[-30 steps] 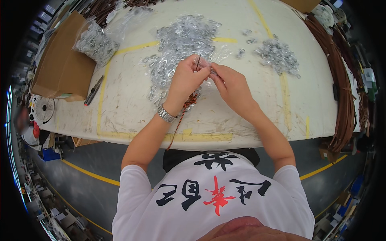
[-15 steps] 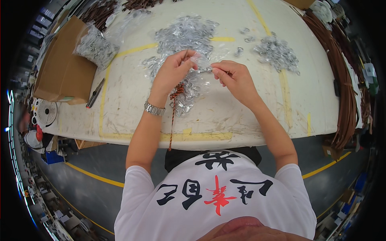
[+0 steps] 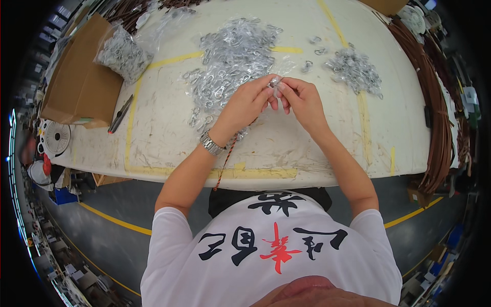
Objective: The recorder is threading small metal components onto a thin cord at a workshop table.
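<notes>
My left hand (image 3: pixel 249 104), with a metal watch on its wrist, meets my right hand (image 3: pixel 306 105) over the middle of the table. Between their pinched fingertips is a small clear plastic bag (image 3: pixel 276 86) with something metallic in it; fingers partly hide it. Under and beyond my left hand spreads a big heap of metal clasps in clear plastic bags (image 3: pixel 235 56). A red-brown twisted cord (image 3: pixel 225 165) comes from beneath my left wrist and hangs to the table's front edge. To the right lies a smaller pile of bagged clasps (image 3: pixel 355 70), with a few single ones beside it.
On the left stand a cardboard box (image 3: pixel 76 77), a large plastic bag of clasps (image 3: pixel 124 55), a utility knife (image 3: pixel 120 114) and a small fan (image 3: pixel 55 137). Brown straps (image 3: pixel 432 112) hang along the table's right side. Yellow tape (image 3: pixel 255 173) marks the white tabletop.
My left hand has moved right to meet my right hand, and their fingertips are now together at the small bag. The cord's upper part is now mostly covered by my left hand and wrist.
</notes>
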Motion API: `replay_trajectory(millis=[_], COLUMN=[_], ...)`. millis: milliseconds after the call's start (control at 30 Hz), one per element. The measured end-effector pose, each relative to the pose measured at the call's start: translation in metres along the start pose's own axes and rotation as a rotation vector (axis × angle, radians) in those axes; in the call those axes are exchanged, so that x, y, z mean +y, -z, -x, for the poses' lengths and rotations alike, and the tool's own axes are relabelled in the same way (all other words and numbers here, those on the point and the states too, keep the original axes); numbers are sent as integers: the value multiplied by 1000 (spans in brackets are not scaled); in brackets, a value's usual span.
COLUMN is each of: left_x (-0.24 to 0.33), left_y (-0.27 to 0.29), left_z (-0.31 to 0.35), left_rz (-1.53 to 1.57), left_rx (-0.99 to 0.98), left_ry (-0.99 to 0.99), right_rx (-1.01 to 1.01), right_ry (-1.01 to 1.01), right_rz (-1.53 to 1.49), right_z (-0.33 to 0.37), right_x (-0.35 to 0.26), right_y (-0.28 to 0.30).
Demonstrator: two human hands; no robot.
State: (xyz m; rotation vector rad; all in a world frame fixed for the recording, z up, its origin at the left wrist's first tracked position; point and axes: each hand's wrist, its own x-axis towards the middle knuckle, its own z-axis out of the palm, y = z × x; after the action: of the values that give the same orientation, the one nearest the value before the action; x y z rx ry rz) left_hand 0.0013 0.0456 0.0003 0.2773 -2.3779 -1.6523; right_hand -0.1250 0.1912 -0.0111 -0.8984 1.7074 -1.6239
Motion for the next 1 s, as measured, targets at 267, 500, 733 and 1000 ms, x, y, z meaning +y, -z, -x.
replay_trajectory(millis=[267,500,733,1000], left_x=[-11,-27,-32,-3], left_y=[-15,42,40,42], left_z=[0,-6,-10,-9], left_rz=[-404,-643,-949,-269], left_rx=[303,488,385,670], left_ry=[-192,-192,-43,-113], right_rx=[23,433,385,3], right_ry=[-23,301,463,218], right_rz=[-124,799,926,312], right_z=[6,-17,-17,-2], right_x=[-2,-28,-5,-6], right_y=[-13,64,66,9])
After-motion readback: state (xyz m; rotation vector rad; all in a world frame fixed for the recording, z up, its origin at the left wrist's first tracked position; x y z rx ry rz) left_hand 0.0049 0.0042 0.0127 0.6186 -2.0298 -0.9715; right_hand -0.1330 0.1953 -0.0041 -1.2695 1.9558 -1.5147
